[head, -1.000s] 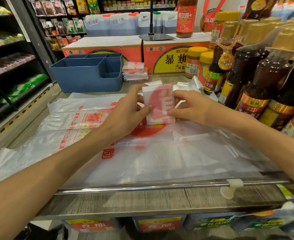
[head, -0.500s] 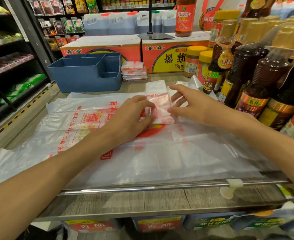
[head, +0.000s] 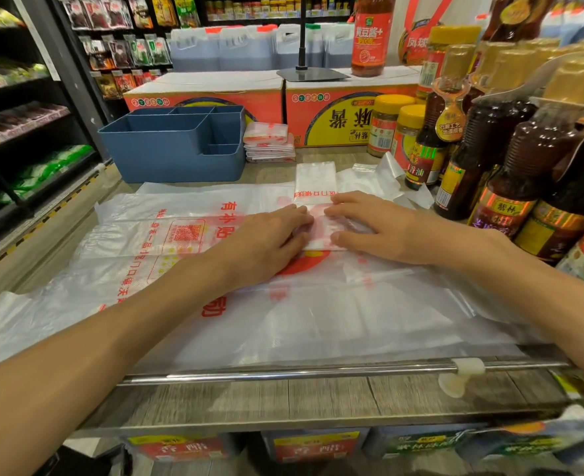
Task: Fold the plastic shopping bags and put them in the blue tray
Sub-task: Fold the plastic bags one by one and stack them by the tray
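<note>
At frame centre, left hand (head: 266, 238) and right hand (head: 376, 228) press flat-fingered on the folded bag (head: 316, 187); tray (head: 177, 146) upper left.

Plastic shopping bags (head: 283, 324): thin translucent film, glossy, wrinkled, with red print. Folded bag strip (head: 315, 187): same film, layered and more opaque. Blue tray (head: 177, 156): moulded plastic, matt, smooth. Counter top (head: 318, 400): wood-grain surface, grey, matt. Rail (head: 283, 372): polished metal, reflective. Sauce bottles (head: 510, 173): glossy, dark, with shiny labels. Cartons (head: 211, 94): printed cardboard.
</note>
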